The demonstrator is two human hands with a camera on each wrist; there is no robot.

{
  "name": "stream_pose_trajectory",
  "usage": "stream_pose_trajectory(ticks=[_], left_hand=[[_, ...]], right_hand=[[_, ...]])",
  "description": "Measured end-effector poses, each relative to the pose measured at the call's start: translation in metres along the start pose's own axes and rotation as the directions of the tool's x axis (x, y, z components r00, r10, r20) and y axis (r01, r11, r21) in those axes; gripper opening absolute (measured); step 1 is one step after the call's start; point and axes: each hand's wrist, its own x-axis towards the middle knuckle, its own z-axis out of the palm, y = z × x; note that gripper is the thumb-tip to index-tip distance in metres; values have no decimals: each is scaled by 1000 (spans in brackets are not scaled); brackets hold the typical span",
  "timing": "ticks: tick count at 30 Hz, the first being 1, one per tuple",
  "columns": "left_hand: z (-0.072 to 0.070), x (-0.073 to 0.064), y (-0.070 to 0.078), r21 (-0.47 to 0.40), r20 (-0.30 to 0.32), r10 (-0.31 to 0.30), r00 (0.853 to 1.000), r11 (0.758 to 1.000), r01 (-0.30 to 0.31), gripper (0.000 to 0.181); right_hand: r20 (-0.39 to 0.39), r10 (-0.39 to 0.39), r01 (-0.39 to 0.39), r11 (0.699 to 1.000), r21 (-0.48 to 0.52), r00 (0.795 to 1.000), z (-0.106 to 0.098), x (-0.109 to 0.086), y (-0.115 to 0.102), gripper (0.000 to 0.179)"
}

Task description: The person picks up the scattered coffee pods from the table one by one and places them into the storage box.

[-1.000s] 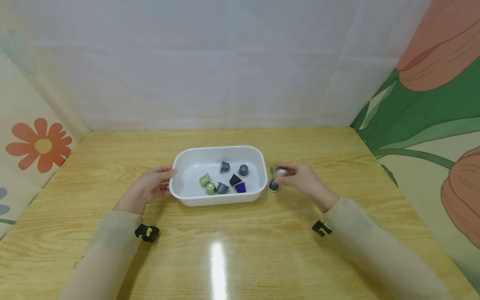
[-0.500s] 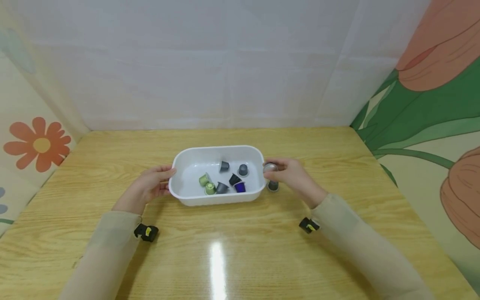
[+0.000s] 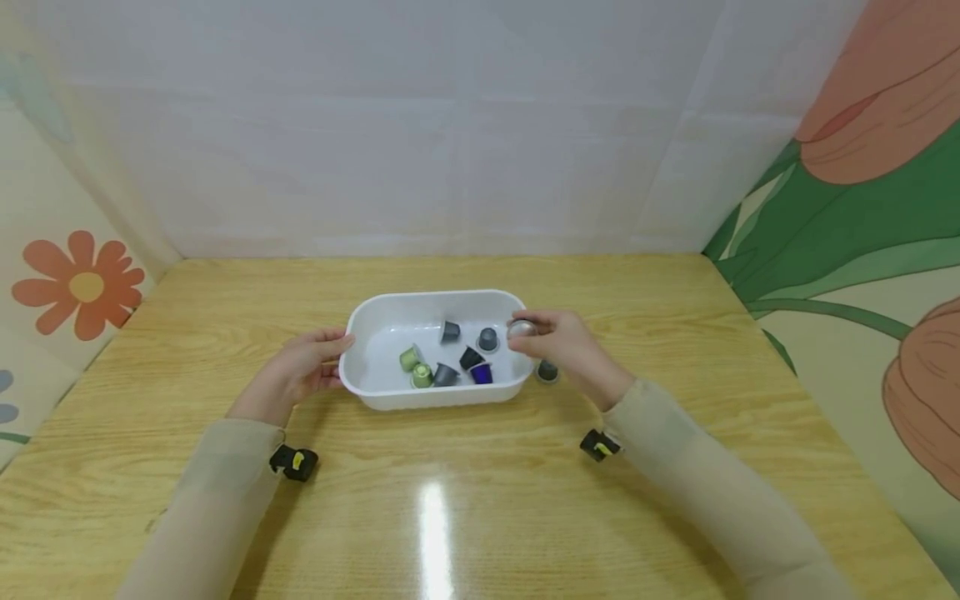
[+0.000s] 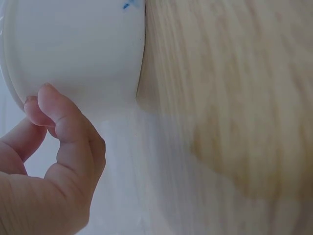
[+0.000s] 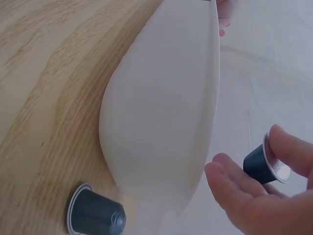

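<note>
A white oblong plastic basin [image 3: 420, 401] stands on the table with several coffee capsules in it: green capsules [image 3: 422, 376], dark grey and black ones, and a purple capsule [image 3: 482, 373]. My left hand [image 3: 300, 368] pinches the basin's left rim between thumb and fingers, also seen on its white wall in the left wrist view. Over the basin's right rim, my right hand [image 3: 568, 346] holds a dark blue-grey coffee capsule [image 5: 257, 163] between thumb and fingers, its silver lid facing up in the head view. Another dark capsule [image 5: 98, 213] sits on the table just outside that rim.
The wooden table [image 3: 337, 517] reaches back to a white cloth backdrop [image 3: 450, 167]. Floral panels [image 3: 862, 292] flank it on both sides. A black wrist camera [image 3: 600, 445] hangs below each sleeve.
My right hand has carried the held capsule leftward, from beside the basin to over its right rim. My left hand and the basin have stayed put.
</note>
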Motion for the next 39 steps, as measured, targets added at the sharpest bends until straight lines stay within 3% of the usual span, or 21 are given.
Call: stream_pose_trajectory(ticks=[11, 22, 39], left_hand=[[1, 0, 0, 11, -1, 3, 1000, 1000, -3, 40], [1, 0, 0, 9, -3, 3, 1000, 1000, -3, 38], [1, 0, 0, 9, -7, -7, 1000, 1000, 7, 39]], right_hand=[[15, -11, 11, 1000, 12, 1000, 11, 3, -7, 52], [48, 1, -5, 996, 93, 999, 20, 9, -10, 52], [55, -13, 8, 996, 90, 998, 32, 17, -17, 52]])
